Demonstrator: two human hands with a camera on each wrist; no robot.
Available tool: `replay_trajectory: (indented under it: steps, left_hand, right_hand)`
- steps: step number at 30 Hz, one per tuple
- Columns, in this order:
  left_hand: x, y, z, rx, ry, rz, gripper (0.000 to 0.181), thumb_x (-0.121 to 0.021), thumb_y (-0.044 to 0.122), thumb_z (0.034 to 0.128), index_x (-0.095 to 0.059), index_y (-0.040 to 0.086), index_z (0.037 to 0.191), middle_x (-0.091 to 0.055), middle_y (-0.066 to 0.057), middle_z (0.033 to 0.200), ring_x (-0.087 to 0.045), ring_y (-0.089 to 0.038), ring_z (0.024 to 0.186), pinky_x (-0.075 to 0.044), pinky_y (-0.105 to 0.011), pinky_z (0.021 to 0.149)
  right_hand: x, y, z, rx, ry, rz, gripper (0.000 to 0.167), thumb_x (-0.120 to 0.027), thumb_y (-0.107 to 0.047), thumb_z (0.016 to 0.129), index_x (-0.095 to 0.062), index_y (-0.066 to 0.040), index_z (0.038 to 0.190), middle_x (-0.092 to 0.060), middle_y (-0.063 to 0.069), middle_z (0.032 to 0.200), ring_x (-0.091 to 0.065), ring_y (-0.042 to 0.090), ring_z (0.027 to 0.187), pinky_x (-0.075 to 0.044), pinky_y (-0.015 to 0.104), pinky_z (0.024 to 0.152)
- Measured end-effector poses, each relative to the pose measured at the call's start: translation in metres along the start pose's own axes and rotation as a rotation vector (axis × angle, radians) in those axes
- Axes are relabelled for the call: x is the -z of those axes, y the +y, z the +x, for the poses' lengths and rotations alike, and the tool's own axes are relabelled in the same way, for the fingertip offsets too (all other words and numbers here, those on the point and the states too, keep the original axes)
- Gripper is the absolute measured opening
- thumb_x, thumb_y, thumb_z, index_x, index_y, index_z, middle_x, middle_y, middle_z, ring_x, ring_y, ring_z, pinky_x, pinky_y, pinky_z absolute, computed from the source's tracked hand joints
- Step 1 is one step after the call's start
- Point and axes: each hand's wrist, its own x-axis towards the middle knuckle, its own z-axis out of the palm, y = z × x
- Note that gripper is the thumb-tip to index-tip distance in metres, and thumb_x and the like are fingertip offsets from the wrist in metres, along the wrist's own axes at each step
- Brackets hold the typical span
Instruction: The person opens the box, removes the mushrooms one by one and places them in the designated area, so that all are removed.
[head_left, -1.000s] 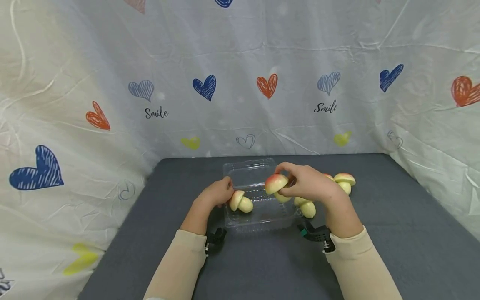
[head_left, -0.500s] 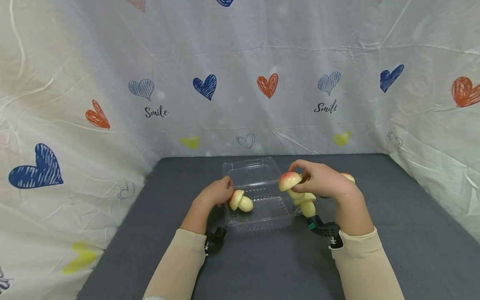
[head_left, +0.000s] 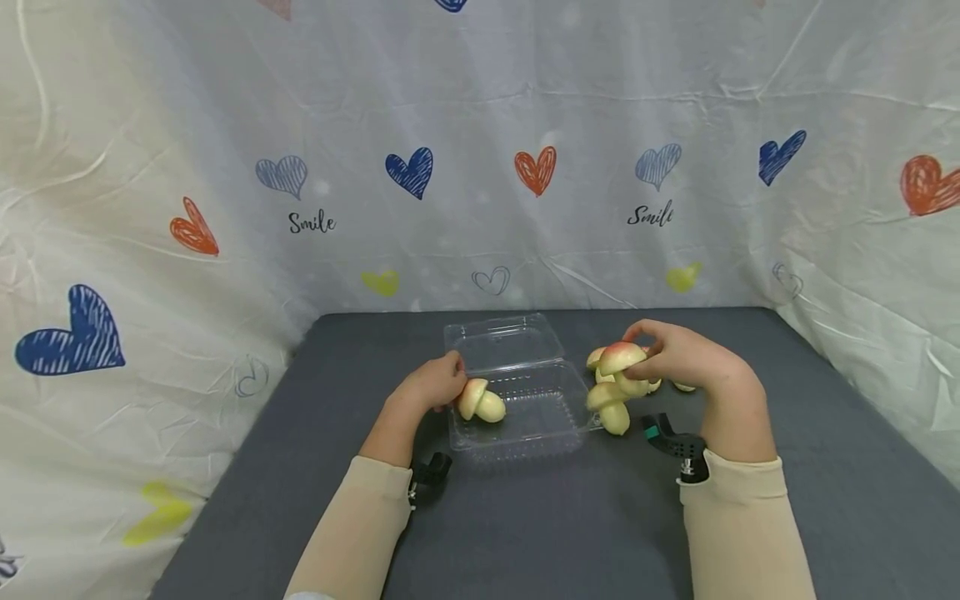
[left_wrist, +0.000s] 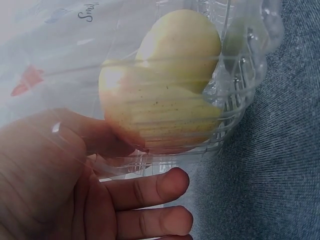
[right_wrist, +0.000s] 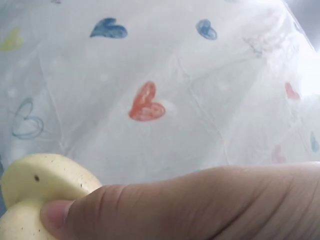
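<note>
My left hand (head_left: 435, 383) pinches the left wall of a clear plastic container (head_left: 551, 404). In the left wrist view, its thumb and fingers (left_wrist: 155, 190) lie on either side of that wall. A toy mushroom (head_left: 480, 402) with a pale yellow stem lies inside, against the left end. Right of the container, my right hand (head_left: 686, 358) holds another mushroom (head_left: 622, 356) by thumb and fingers, its red and yellow cap up. The right wrist view shows the thumb (right_wrist: 150, 207) pressed on this mushroom (right_wrist: 52, 172). Just below it, a mushroom (head_left: 613, 417) rests by the container's right edge.
Behind the container, its hinged lid (head_left: 502, 343) lies folded back. More mushrooms, such as one (head_left: 595, 360) at the held one's left and one (head_left: 684, 387) under the right hand, are partly hidden. A dark cloth (head_left: 525, 517) covers the table; a heart-printed sheet (head_left: 450, 100) hangs behind.
My right hand has carried its mushroom rightward, from over the container to beside it. The left hand, the container and the mushroom inside have stayed in place.
</note>
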Motion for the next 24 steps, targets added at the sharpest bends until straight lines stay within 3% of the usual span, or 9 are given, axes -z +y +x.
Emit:
replay_trajectory:
  steps: [8,16,24]
  left_hand:
    - [-0.002,-0.002,0.001,-0.002,0.003,0.011,0.02,-0.041,0.023,0.1103,-0.052,0.007,0.117,-0.063,-0.012,0.08,-0.06,-0.028,0.064,-0.048,-0.038,0.057]
    - [-0.003,-0.001,0.002,0.0,-0.002,0.012,0.02,-0.041,0.023,0.1106,-0.052,0.008,0.117,-0.063,-0.012,0.081,-0.059,-0.027,0.064,-0.048,-0.038,0.057]
    - [-0.002,0.0,0.001,-0.002,-0.014,0.001,0.023,-0.039,0.024,0.1112,-0.051,0.007,0.12,-0.062,-0.012,0.082,-0.059,-0.028,0.064,-0.047,-0.038,0.057]
  right_hand:
    - [0.008,0.024,-0.002,-0.168,-0.039,0.036,0.057,-0.073,-0.031,0.096,-0.047,-0.005,0.14,-0.065,0.008,0.086,-0.059,0.021,0.07,-0.044,0.035,0.061]
    - [0.007,0.051,0.002,-0.29,-0.063,0.116,0.061,-0.073,-0.035,0.096,-0.045,-0.003,0.139,-0.065,0.009,0.096,-0.063,0.025,0.08,-0.05,0.042,0.074]
    - [0.006,0.068,0.006,-0.328,-0.09,0.128,0.059,-0.075,-0.039,0.095,-0.047,-0.007,0.135,-0.062,0.014,0.105,-0.062,0.029,0.085,-0.05,0.047,0.079]
